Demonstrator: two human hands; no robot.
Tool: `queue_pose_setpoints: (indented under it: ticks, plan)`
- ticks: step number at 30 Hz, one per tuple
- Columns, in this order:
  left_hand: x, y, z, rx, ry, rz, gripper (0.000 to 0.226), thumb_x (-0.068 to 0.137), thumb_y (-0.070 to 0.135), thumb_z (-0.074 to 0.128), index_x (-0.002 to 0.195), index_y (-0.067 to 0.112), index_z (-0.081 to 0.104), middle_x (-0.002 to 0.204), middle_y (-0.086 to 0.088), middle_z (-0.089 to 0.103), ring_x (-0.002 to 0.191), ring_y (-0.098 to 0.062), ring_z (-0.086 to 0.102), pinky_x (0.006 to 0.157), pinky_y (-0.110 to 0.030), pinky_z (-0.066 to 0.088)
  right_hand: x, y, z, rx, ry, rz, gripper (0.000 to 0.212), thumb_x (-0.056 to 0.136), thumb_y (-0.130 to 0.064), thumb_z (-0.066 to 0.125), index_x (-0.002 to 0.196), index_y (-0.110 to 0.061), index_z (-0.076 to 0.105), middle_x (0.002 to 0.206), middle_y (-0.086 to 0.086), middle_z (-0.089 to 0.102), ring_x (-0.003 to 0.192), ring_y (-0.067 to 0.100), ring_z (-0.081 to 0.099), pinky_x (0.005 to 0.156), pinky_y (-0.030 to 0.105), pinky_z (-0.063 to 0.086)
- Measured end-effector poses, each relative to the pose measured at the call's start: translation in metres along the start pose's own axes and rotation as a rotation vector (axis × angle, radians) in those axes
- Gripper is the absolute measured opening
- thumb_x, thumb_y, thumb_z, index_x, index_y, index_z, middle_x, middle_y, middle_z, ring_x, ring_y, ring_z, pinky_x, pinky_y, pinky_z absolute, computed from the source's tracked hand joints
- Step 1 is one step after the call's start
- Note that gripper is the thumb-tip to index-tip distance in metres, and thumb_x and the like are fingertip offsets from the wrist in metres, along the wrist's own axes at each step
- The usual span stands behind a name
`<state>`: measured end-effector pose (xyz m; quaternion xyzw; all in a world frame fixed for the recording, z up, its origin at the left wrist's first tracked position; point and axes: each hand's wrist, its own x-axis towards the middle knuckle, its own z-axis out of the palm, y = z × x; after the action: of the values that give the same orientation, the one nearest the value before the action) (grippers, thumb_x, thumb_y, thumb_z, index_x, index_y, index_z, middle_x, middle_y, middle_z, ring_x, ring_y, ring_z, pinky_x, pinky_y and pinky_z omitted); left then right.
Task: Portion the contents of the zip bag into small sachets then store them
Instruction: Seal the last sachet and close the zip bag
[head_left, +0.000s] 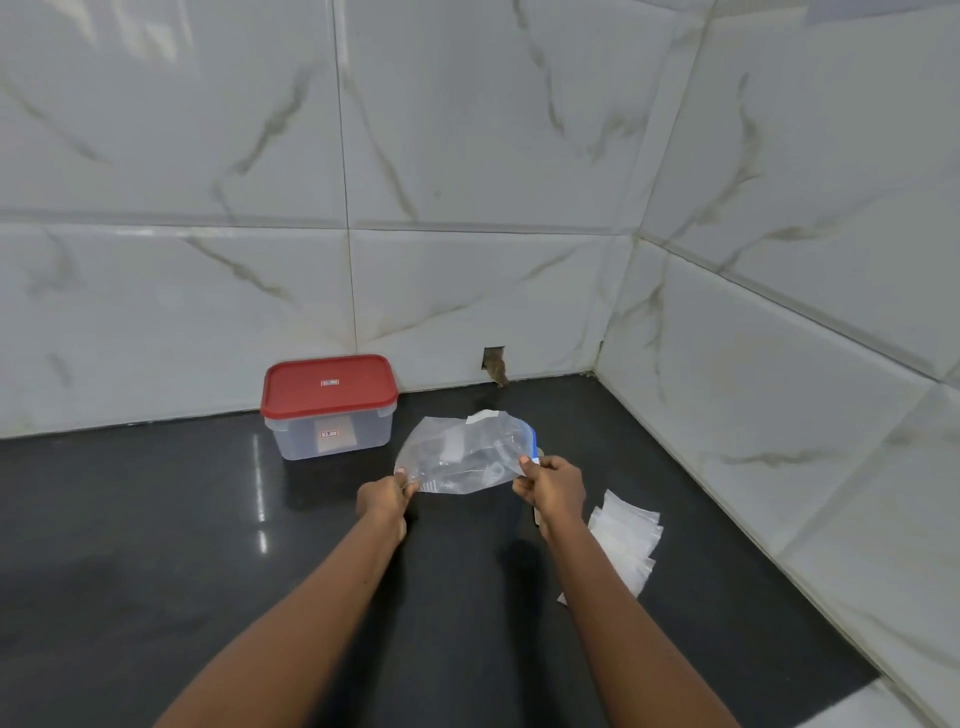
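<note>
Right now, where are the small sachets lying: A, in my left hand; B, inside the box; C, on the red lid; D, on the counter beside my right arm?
D: the sachets lie in a loose pile on the dark counter, just right of the right hand.

Through the head camera, I see a clear zip bag stretched between two hands over the dark, glossy tabletop. My left hand pinches the bag's near left corner. My right hand pinches the blue-edged zip end on the right. The bag looks almost flat, and I cannot make out its contents. Behind and to the left, a clear plastic container with its red lid on stands near the marble-patterned wall tiles. Small clear sachets lie in a loose pile just right of my right forearm. Beyond the bag, a small hole breaks the wall's bottom edge.
</note>
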<state>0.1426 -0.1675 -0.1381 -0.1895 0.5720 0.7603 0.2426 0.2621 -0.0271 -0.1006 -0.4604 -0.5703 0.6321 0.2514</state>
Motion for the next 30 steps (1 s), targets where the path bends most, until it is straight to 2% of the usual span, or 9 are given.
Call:
queue_pose_setpoints:
  ticks: [3,5,10,14,18,21,24,27,30]
  plan:
    - [0.002,0.009,0.001,0.017,-0.002,0.02,0.027,0.09,0.007,0.059,0.108,-0.012,0.057,0.102,-0.018,0.065,0.084,-0.019,0.066,0.063,-0.018,0.053,0.002,-0.022,-0.006,-0.06,0.081,-0.015,0.01,0.089,-0.012,0.064,0.083,-0.003,0.064,0.066,0.01,0.063,0.049,0.016,0.057,0.057,0.027,0.056]
    - [0.004,0.019,0.006,0.063,-0.026,0.037,0.021,0.089,0.006,0.06,0.102,-0.01,0.06,0.088,-0.015,0.067,0.073,-0.016,0.066,0.07,-0.021,0.054,0.004,-0.04,-0.013,-0.021,0.122,-0.033,0.014,0.088,-0.005,0.062,0.077,0.003,0.064,0.057,0.011,0.058,0.04,0.015,0.053,0.045,0.024,0.05]
    - [-0.008,0.041,0.025,0.261,-0.076,0.212,0.015,0.088,0.01,0.056,0.079,0.001,0.062,0.069,-0.01,0.065,0.05,-0.007,0.057,0.06,-0.024,0.044,-0.007,-0.078,-0.027,0.002,0.116,-0.215,0.014,0.084,0.003,0.056,0.096,0.002,0.062,0.06,0.013,0.059,0.04,0.016,0.052,0.04,0.022,0.047]
    - [-0.016,0.054,0.025,0.321,-0.362,0.42,0.023,0.091,0.023,0.056,0.07,0.011,0.058,0.063,-0.001,0.055,0.061,-0.015,0.046,0.066,-0.031,0.036,-0.017,-0.108,-0.041,-0.043,0.037,-0.416,0.011,0.085,-0.004,0.06,0.094,0.001,0.062,0.064,0.013,0.063,0.05,0.021,0.058,0.053,0.027,0.054]
    - [-0.027,0.06,0.025,0.142,-0.543,0.545,0.014,0.087,0.014,0.061,0.101,0.013,0.063,0.097,0.006,0.062,0.094,-0.013,0.052,0.082,-0.026,0.039,-0.017,-0.141,-0.053,0.014,-0.073,-0.487,0.016,0.082,-0.012,0.072,0.093,-0.004,0.063,0.068,0.007,0.066,0.055,0.016,0.063,0.073,0.033,0.058]
    - [-0.032,0.064,0.032,0.019,-0.527,0.584,0.013,0.086,0.008,0.062,0.09,0.019,0.066,0.123,0.005,0.057,0.114,-0.011,0.051,0.101,-0.026,0.037,-0.012,-0.151,-0.056,-0.232,0.017,-0.639,0.014,0.085,-0.016,0.068,0.094,-0.009,0.062,0.073,0.002,0.06,0.062,0.015,0.056,0.07,0.029,0.051]
    - [-0.033,0.067,0.037,-0.036,-0.448,0.587,0.007,0.085,0.014,0.064,0.081,0.017,0.068,0.105,-0.002,0.067,0.105,-0.02,0.059,0.102,-0.037,0.042,-0.012,-0.15,-0.055,-0.469,0.099,-0.722,0.013,0.091,-0.023,0.059,0.089,-0.01,0.057,0.081,0.004,0.051,0.072,0.017,0.047,0.063,0.022,0.036]
    - [-0.033,0.066,0.041,0.018,-0.338,0.634,0.012,0.084,0.02,0.067,0.073,0.014,0.066,0.077,-0.005,0.065,0.081,-0.024,0.057,0.086,-0.042,0.047,-0.007,-0.146,-0.056,-0.458,0.108,-0.643,0.024,0.093,-0.022,0.056,0.075,-0.007,0.049,0.069,0.003,0.049,0.068,0.019,0.045,0.055,0.021,0.033]
    - [-0.038,0.061,0.047,-0.006,-0.288,0.653,0.02,0.089,0.02,0.062,0.069,0.015,0.059,0.067,0.0,0.053,0.067,-0.014,0.046,0.068,-0.029,0.041,-0.003,-0.144,-0.057,-0.303,0.082,-0.556,0.026,0.09,-0.03,0.06,0.08,-0.007,0.053,0.073,0.005,0.056,0.067,0.019,0.05,0.059,0.024,0.04]
